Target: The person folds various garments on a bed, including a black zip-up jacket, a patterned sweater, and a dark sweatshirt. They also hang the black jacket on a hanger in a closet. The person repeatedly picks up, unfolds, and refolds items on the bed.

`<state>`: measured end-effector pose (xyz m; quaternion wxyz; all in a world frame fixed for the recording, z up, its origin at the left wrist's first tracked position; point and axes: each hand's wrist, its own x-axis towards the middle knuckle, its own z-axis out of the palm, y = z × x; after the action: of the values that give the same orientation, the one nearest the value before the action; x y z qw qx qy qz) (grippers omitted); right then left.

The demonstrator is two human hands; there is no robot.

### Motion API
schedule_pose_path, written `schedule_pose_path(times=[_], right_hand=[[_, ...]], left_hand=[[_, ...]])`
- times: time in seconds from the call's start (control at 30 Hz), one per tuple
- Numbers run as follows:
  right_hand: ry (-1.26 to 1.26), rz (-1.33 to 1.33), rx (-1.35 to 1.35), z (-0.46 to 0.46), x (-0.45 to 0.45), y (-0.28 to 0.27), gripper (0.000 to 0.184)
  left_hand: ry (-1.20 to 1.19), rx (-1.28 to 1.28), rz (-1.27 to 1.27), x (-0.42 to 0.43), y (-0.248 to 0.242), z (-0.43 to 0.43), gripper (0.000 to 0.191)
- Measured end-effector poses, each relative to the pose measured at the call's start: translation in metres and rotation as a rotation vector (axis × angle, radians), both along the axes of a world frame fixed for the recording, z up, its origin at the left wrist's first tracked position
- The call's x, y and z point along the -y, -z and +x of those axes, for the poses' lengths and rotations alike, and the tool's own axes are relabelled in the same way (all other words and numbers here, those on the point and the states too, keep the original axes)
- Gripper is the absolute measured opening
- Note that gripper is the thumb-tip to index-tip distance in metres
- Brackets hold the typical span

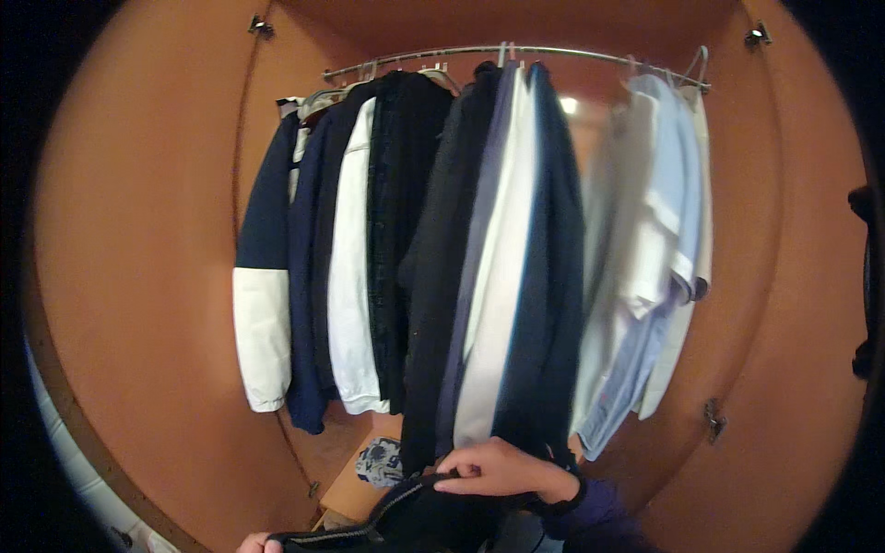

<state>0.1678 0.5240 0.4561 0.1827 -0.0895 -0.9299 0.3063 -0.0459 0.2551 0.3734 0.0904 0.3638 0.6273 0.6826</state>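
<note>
A black garment with a zipper (pixel 435 518) stretches between both hands at the bottom of the view. My right hand (pixel 508 470) pinches its upper edge between thumb and bent fingers. At the lower rim my left hand (pixel 257 543) grips the other end near the zipper teeth; only part of this hand shows. Just behind my right hand hang the lower ends of dark trousers (pixel 543 276) and a white garment (pixel 508 311). The black garment's lower part is cut off by the view's edge.
An open wardrobe surrounds the clothes, with a left door (pixel 138 242) and a right door (pixel 809 276). Jackets and shirts hang from a metal rail (pixel 588 54). Light shirts (pixel 657 207) on the right look blurred. A patterned folded cloth (pixel 379 462) lies below on a wooden surface (pixel 346 487).
</note>
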Motion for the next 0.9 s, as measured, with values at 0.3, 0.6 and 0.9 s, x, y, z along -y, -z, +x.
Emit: schedule_pose_path(times=[0.3,0.6,0.9], right_hand=[[0.391,0.579,-0.226,0.081,0.034,-0.142,0.016],[1.127,1.478,-0.635,0.145,-0.099,-0.325,0.03],[1.504,1.135,-0.625,0.156,-0.19,-0.405,0.028]], left_hand=[[0.589,0.07,-0.032,-0.073,-0.017,0.004,0.01],[0.734,0.081,-0.044,-0.132,-0.025,0.02,0.013],[0.639,-0.045,0.02,-0.185,-0.021,0.034,0.012]])
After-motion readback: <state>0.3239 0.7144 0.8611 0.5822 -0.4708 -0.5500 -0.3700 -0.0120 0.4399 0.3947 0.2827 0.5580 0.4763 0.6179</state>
